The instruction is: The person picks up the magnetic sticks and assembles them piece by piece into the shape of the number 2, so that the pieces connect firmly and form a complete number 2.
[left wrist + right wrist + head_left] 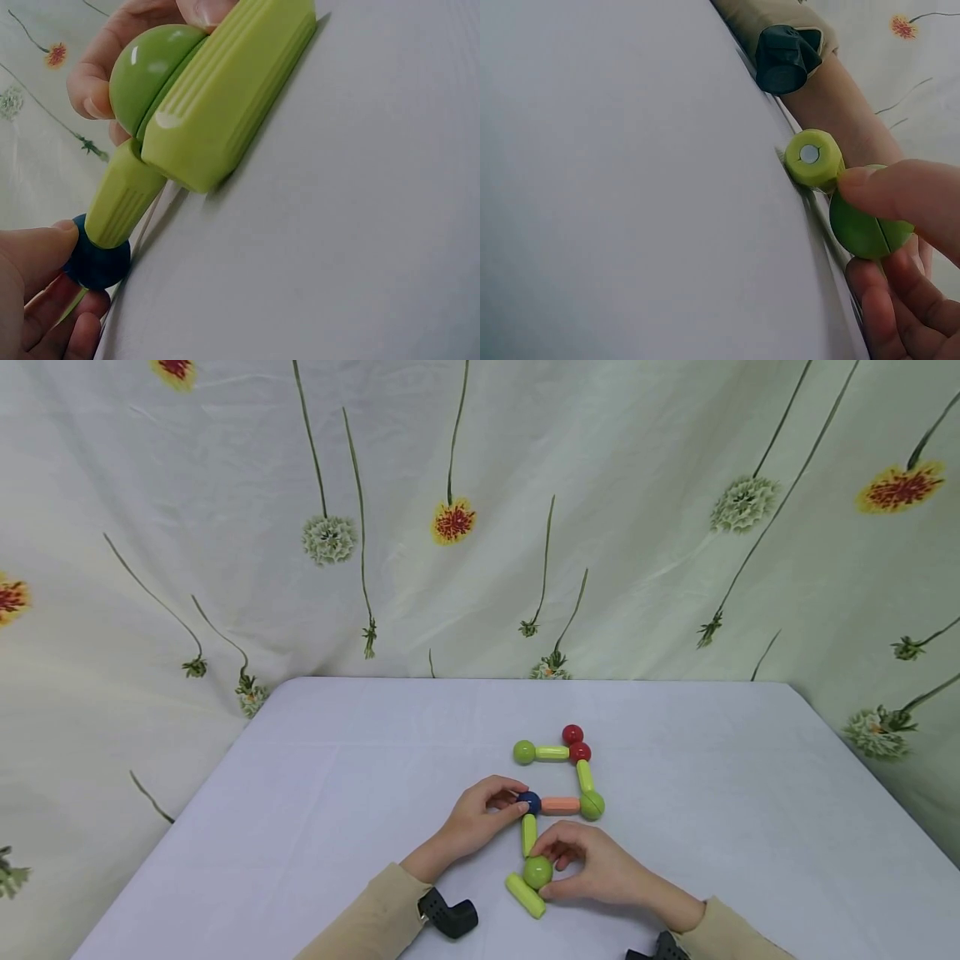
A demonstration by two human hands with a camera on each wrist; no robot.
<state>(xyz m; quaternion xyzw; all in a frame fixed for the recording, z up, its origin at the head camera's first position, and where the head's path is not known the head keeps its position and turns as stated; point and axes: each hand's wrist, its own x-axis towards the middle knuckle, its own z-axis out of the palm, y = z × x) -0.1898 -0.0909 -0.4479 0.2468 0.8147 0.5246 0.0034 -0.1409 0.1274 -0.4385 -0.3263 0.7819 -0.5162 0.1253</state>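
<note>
In the head view my left hand (477, 820) pinches a dark blue ball (531, 802) between thumb and fingers. An orange rod (560, 806) runs from that ball to a green ball (592, 805) on the right. Toward me, a yellow-green rod (529, 833) joins the blue ball to a nearer green ball (537, 872). My right hand (592, 864) grips this nearer ball, thumb on one side and fingertips on the other. Against it lies another yellow-green rod (525, 896), set at a slant; the right wrist view shows a round silvery spot in the rod's end (809, 154).
The chain continues at the back: a yellow-green rod (585, 776) leads to a red ball (580, 752), with a second red ball (572, 734) against it. Another yellow-green rod (552, 752) ends at a green ball (524, 752). All lies on a white-covered table (337, 760) before a flowered cloth.
</note>
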